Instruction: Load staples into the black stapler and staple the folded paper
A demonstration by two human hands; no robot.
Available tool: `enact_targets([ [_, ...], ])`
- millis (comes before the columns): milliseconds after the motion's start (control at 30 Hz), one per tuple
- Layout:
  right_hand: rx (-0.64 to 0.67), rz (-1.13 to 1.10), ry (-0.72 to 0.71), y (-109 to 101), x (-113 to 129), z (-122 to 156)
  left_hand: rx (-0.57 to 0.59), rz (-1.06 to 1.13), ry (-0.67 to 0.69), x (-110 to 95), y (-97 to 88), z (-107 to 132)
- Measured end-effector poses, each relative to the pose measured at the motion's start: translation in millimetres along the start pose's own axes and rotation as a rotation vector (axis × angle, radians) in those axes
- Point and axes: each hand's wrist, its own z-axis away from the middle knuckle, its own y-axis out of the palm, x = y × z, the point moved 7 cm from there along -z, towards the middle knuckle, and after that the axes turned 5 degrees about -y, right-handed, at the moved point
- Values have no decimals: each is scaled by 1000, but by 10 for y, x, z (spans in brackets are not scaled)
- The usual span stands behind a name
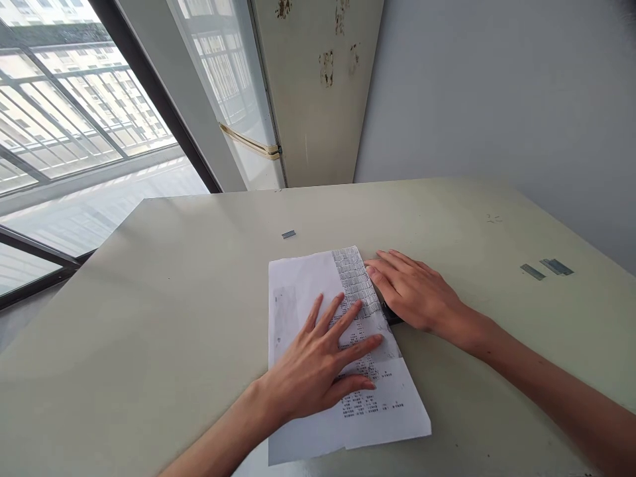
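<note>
A sheet of printed paper (303, 285) lies on the pale table (199, 278), with a darker printed strip along its right part. My left hand (320, 361) lies flat on the paper with fingers spread. My right hand (415, 291) rests at the paper's right edge, fingers stretched out, fingertips touching the paper. Under this hand a small dark object (392, 315) pokes out; I cannot make out what it is.
Small strips of staples lie on the table: one behind the paper (289, 234) and two or three at the far right (546, 267). A window (74, 119) is to the left, a worn cabinet (318, 86) behind the table, a grey wall to the right.
</note>
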Motion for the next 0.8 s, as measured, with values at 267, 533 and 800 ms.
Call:
enact_targets([
  [267,-105,151,-66,40,147,-8,13,-10,-7,13,0,-5],
  [533,-96,27,-50,-10,104,-37,-6,9,-4,12,-20,3],
  [800,-256,-383,-37,-281,-73,216,13,-34,-2,29,-39,54],
])
